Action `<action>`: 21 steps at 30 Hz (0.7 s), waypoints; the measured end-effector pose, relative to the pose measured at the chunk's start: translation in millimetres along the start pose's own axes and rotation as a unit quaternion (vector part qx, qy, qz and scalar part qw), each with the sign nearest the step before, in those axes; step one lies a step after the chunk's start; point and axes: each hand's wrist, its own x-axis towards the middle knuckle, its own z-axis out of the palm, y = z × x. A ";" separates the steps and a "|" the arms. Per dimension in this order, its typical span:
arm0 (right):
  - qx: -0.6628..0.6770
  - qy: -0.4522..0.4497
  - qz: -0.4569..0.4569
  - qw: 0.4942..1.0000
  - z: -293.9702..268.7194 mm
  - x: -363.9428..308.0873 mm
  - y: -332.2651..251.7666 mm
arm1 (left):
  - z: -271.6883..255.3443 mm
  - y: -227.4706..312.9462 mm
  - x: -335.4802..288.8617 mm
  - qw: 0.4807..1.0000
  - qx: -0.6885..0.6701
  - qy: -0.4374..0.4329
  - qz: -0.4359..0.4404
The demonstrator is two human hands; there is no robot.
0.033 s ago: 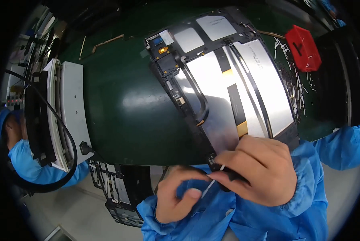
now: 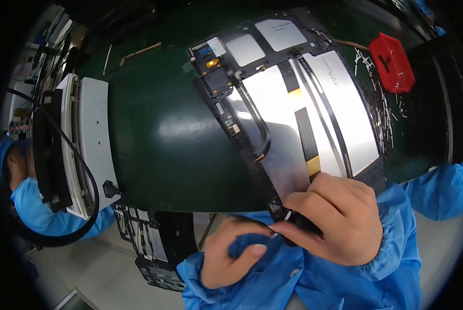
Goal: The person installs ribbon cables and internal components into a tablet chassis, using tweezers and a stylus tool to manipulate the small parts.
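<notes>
An opened tablet-like device [image 2: 278,160] with silver panels and black flat cables lies tilted on the green table. Its near end reaches the table's front edge. My right hand [image 2: 340,219] is closed over that near corner, thumb and fingers pinching a thin white strip [image 2: 288,215]. Beside it, to the left, my left hand [image 2: 234,253] has thumb and forefinger apart, the forefinger's tip close to my right thumb. A small white end shows between the two hands; whether the left forefinger touches it I cannot tell.
A red bin [image 2: 391,62] stands at the far right, with scattered white bits [image 2: 365,62] beside it. White panels [image 2: 94,139] and a black cable [image 2: 94,191] stand at left. Similar opened devices [image 2: 149,243] sit below the table edge. A co-worker's blue sleeve [image 2: 35,206] shows at left.
The white strip, earlier reaching down past my left thumb, now shows only as a short end near the forefinger. My left hand has shifted slightly right.
</notes>
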 end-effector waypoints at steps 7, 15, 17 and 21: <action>0.101 0.064 -0.056 0.991 16.3 -10.9 10.5 | 13.7 1.6 -6.4 1.000 0.025 0.001 -0.014; 0.256 0.049 -0.127 0.957 11.4 -17.0 14.5 | 17.8 3.9 -8.6 0.998 -0.016 0.067 0.002; 0.263 0.036 -0.106 0.958 1.3 -17.5 12.0 | 19.5 4.8 1.8 0.994 -0.043 0.066 0.073; 0.288 0.075 -0.083 0.951 6.6 -20.5 21.8 | 29.3 15.9 15.5 0.990 -0.059 0.072 0.110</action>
